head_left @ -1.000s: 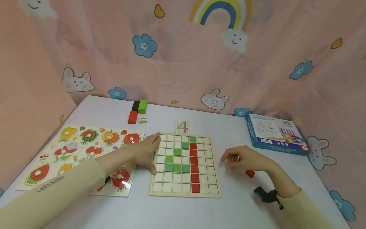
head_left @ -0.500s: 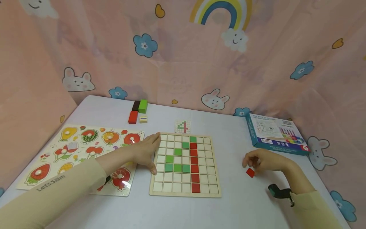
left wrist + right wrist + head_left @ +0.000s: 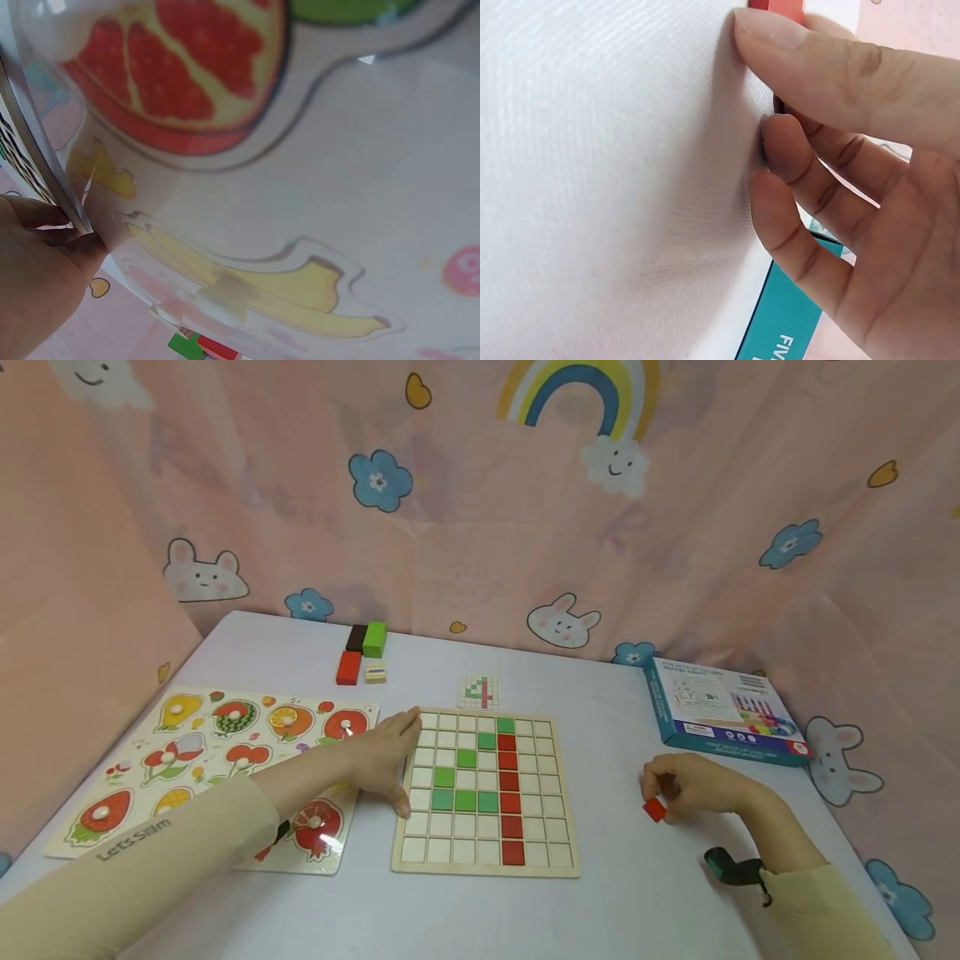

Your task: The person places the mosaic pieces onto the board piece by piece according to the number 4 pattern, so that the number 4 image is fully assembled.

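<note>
A wooden grid board (image 3: 486, 870) lies on the table with green and red square tiles filling some of its cells. My left hand (image 3: 378, 762) rests along the board's left edge, fingers at the upper corner and thumb lower down; in the left wrist view the fingers (image 3: 49, 251) touch that edge. To the right of the board, my right hand (image 3: 697, 785) pinches a red tile (image 3: 655, 810) low over the white tabletop. In the right wrist view the red tile (image 3: 784, 9) shows between thumb and index finger, partly cut off, with the other fingers curled below.
A fruit knob puzzle (image 3: 187, 760) lies left, under my left forearm. Black, green, red and pale stacks of tiles (image 3: 348, 668) stand at the back. A small pattern card (image 3: 478, 692) lies behind the board. A teal box (image 3: 723, 714) sits at the back right.
My right hand has moved right, away from the board, to the red tile and now pinches it; the tile has shifted slightly. The left hand stays on the board.
</note>
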Available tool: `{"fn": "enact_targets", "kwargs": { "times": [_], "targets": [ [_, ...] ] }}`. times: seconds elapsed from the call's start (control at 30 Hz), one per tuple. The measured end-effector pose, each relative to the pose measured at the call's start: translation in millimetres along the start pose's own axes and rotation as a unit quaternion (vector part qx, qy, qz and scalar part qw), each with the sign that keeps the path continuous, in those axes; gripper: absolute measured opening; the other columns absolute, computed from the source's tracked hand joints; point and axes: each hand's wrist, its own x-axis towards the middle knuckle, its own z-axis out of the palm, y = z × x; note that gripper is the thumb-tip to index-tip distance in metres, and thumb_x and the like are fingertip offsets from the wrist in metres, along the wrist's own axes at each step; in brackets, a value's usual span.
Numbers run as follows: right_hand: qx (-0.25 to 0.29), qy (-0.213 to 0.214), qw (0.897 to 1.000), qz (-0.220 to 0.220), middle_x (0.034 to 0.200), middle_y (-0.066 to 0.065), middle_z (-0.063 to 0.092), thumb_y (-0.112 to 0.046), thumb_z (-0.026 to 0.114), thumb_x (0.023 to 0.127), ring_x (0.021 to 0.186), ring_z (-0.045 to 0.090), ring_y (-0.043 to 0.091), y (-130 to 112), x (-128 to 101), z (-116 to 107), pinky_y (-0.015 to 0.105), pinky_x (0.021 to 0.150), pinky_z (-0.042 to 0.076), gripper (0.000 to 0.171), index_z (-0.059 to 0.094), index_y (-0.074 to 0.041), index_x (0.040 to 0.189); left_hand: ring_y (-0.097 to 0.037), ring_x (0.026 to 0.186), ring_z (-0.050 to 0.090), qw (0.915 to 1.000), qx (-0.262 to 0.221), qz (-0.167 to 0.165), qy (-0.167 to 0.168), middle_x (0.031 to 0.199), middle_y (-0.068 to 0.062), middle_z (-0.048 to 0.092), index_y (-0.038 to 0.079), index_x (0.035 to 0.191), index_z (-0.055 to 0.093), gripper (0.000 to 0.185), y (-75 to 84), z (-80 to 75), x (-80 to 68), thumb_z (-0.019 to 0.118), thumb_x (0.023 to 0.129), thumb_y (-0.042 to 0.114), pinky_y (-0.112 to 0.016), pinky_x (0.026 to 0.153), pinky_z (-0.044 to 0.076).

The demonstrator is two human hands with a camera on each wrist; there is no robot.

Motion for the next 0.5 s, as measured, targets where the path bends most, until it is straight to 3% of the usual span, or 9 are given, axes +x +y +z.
{"fn": "enact_targets", "kwargs": {
  "times": [0.2, 0.5],
  "targets": [
    [-0.011, 0.020, 0.999, 0.029, 0.084, -0.001, 0.061, -0.017, 0.080, 0.078, 0.082, 0.052, 0.014, -0.7, 2.1, -2.8, 0.023, 0.065, 0.046, 0.019, 0.063, -0.016, 0.084, -0.042, 0.155, 0.007, 1.0000, 0.001, 0.000, 0.000, 0.167, -0.023, 0.001, -0.006, 0.156, 0.011, 0.135, -1.0, 1.2, 1.7, 0.088, 0.063, 0.054, -0.053, 0.126, 0.021],
    [0.031, 0.066, 0.997, -0.035, 0.081, -0.001, 0.061, -0.019, 0.076, 0.084, 0.078, 0.055, 0.009, -20.3, 21.1, 5.2, 0.022, 0.066, 0.048, 0.012, 0.068, -0.017, 0.092, -0.042, 0.155, 0.007, 1.0000, 0.001, -0.007, -0.002, 0.167, -0.022, 0.000, -0.005, 0.156, 0.010, 0.135, -3.0, 3.8, 3.3, 0.088, 0.063, 0.053, -0.053, 0.126, 0.021]
  ]
}}
